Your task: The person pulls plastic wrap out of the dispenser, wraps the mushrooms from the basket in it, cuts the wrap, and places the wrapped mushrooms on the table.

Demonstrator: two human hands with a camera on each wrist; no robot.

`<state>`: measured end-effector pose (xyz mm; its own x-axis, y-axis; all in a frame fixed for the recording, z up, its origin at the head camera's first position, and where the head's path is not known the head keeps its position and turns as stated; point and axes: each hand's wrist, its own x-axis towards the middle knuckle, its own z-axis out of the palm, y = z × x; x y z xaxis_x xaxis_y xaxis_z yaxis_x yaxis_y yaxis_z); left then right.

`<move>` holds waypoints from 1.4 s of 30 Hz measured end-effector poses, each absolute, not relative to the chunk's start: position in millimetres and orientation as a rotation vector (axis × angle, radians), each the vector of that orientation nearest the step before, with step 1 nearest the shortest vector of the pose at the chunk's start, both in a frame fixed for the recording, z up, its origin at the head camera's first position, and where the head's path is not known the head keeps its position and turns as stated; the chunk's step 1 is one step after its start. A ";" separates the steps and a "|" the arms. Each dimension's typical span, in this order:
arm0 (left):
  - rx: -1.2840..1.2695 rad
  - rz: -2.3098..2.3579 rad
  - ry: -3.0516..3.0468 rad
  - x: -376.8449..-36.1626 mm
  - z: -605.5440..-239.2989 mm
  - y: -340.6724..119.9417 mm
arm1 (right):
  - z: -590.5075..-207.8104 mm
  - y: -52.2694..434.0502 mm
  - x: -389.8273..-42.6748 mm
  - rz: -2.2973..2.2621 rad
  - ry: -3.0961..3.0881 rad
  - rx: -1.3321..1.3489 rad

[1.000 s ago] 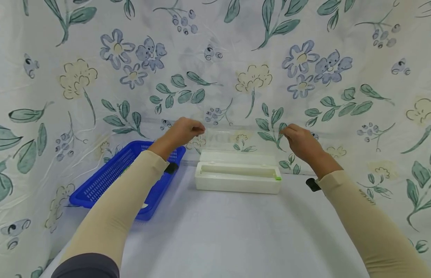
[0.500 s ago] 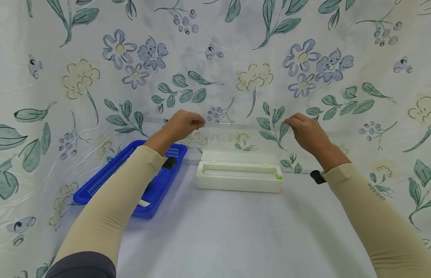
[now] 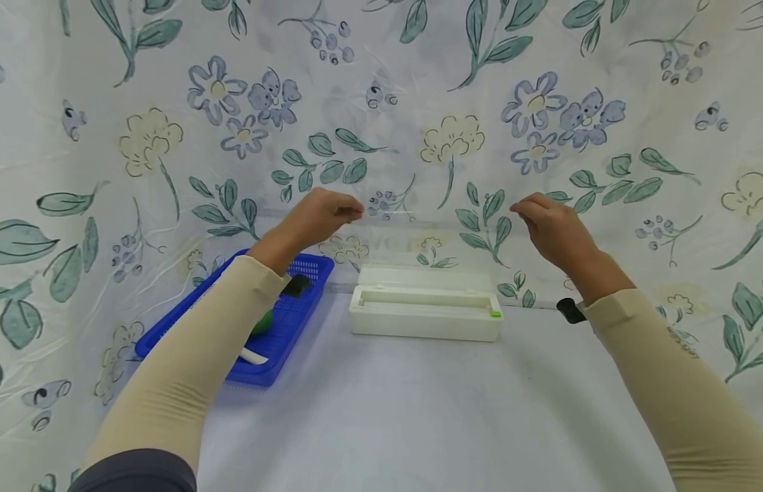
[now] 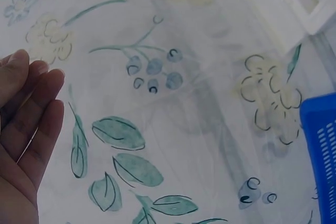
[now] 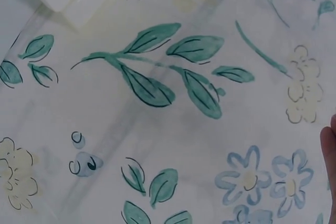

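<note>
Two arms in beige sleeves reach forward over a white table [image 3: 418, 410], both hands raised to about the same height above its far edge, in front of a floral backdrop cloth [image 3: 418, 102].

At far left a blue plastic basket [image 3: 308, 270] sits on the table, partly hidden under the left forearm; a green object [image 3: 264, 321] and a white one [image 3: 253, 356] lie inside it. The left arm crosses above the basket, wrist slightly bent. The left hand [image 3: 320, 215] is held knuckles up, its fingers curled and its fingertips drawn together in a pinch on the left end of a sheet of transparent cling film [image 3: 412, 236]. In the left wrist view the fingers [image 4: 31, 108] lie side by side and close together, with the film faintly visible against the cloth.

The film stretches between the hands as a thin, nearly invisible band, its upper edge catching light just right of the left fingertips. Directly below it, on the far middle of the table, lies the white cling film dispenser box [image 3: 424, 314], lid open, with a small green slider [image 3: 494, 314] at its right end.

The right hand [image 3: 554, 229] mirrors the left: fingers curled downward, tips pinching the film's right end, wrist higher than the elbow. The right wrist view shows only a sliver of that hand.
</note>
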<state>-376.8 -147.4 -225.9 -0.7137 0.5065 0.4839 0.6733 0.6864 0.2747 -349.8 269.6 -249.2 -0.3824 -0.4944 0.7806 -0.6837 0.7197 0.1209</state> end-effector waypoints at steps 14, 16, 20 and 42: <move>-1.030 -0.596 -2.414 -354.9 -223.3 -151.7 | -243.6 273.4 -315.0 0.235 -1.988 1.002; -1.039 -0.577 -2.400 -352.6 -222.1 -151.0 | -242.7 274.3 -311.0 0.231 -1.992 1.001; -1.052 -0.561 -2.393 -346.6 -220.8 -150.0 | -242.6 274.8 -303.9 0.229 -1.993 0.991; -1.151 -0.517 -2.287 -293.9 -244.1 -173.6 | -267.1 261.1 -239.3 0.222 -1.826 1.154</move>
<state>-293.9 -173.6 -244.1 -0.5014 0.6187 0.6049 0.8186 0.5656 0.1001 -239.3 261.1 -267.1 -0.1231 -0.6153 0.7786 -0.7838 0.5415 0.3040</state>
